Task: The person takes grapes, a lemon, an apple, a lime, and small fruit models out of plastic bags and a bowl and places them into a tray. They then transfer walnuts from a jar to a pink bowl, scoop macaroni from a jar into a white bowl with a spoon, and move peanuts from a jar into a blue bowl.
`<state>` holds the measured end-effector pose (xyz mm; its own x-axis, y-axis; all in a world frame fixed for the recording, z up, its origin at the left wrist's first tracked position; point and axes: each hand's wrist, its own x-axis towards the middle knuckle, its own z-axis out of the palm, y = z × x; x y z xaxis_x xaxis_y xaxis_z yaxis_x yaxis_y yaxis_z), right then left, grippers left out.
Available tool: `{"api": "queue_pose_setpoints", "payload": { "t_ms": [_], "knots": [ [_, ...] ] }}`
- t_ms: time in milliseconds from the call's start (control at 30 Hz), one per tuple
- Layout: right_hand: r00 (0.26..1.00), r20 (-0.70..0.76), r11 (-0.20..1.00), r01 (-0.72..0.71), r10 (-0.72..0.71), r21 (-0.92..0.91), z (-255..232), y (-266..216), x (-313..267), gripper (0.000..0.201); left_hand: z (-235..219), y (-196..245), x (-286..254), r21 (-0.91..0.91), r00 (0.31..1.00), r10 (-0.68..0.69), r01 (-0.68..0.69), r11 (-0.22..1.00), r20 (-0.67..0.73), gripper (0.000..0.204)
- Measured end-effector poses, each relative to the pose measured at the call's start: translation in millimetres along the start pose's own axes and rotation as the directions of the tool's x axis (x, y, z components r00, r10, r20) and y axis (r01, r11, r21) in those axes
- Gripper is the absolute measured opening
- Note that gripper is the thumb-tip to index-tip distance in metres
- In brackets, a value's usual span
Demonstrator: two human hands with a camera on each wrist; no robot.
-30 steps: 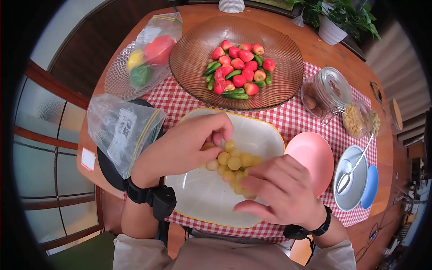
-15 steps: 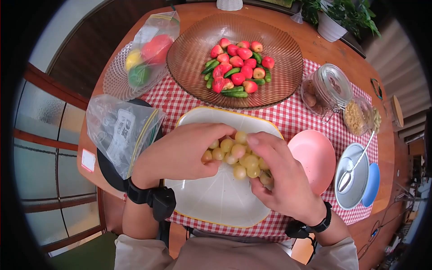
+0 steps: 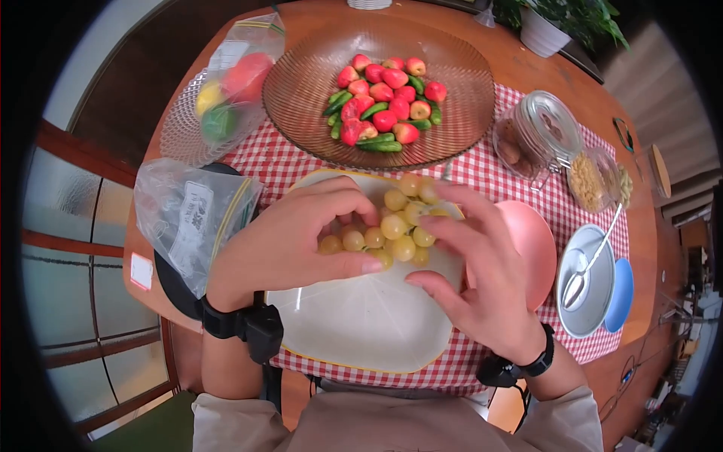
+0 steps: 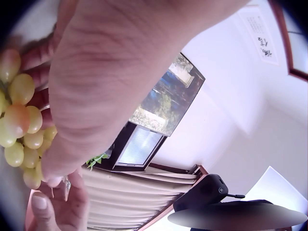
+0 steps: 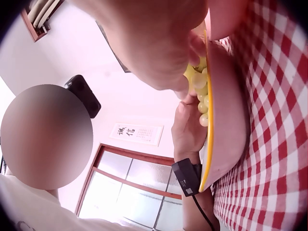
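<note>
A bunch of yellow-green grapes [image 3: 395,226] is over the upper part of a white yellow-rimmed dish [image 3: 361,324]. My left hand [image 3: 294,241] grips the left end of the bunch, fingers curled behind the grapes and thumb along the front. The left wrist view shows the grapes [image 4: 21,115] beside these fingers. At the right end is my right hand [image 3: 482,264], its fingers spread over the outer grapes and its thumb held apart below. From the right wrist, the grapes [image 5: 202,91] appear just inside the dish rim [image 5: 210,120].
Behind the dish, a large brown glass bowl [image 3: 301,113] holds small red fruits and cucumbers. Zip bags [image 3: 188,218] lie to the left. Rightward are a pink plate [image 3: 527,256], a grey bowl [image 3: 595,301] with a spoon [image 3: 576,286], and a glass jar [image 3: 538,135].
The right hand came in and grasped the bunch, then loosened its fingers. The grapes rose and turned toward the far side of the dish, with the left hand staying at their left end.
</note>
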<state>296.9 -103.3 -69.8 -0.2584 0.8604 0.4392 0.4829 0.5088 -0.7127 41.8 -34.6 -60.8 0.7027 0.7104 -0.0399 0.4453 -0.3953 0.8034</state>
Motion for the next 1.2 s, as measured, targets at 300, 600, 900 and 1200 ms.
{"api": "queue_pose_setpoints", "payload": {
  "t_ms": [300, 600, 900, 1200],
  "knots": [
    [0.976, 0.207, 0.859, 0.162, -0.068, -0.485, 6.9, -1.3, 5.6, 0.061, 8.9, 5.6, 4.0, 0.167, 0.998, 0.038, -0.047, 0.985, 0.054, 0.061],
    [0.901, 0.402, 0.775, 0.370, -0.165, -0.511, -4.3, -7.8, 27.8, 0.052, -2.2, -0.2, -1.5, 0.087, 0.994, -0.070, 0.062, 0.994, 0.082, 0.039],
    [0.922, 0.360, 0.852, 0.299, -0.142, -0.430, 2.0, 12.9, 16.1, 0.058, 2.5, 6.3, -4.3, -0.081, 0.998, -0.002, 0.007, 0.997, 0.069, 0.054],
    [0.928, 0.335, 0.912, 0.272, -0.164, -0.308, -9.5, 7.4, 16.6, 0.059, 5.9, -6.2, -5.8, -0.172, 0.987, -0.159, 0.163, 0.971, 0.033, 0.051]
  ]
}}
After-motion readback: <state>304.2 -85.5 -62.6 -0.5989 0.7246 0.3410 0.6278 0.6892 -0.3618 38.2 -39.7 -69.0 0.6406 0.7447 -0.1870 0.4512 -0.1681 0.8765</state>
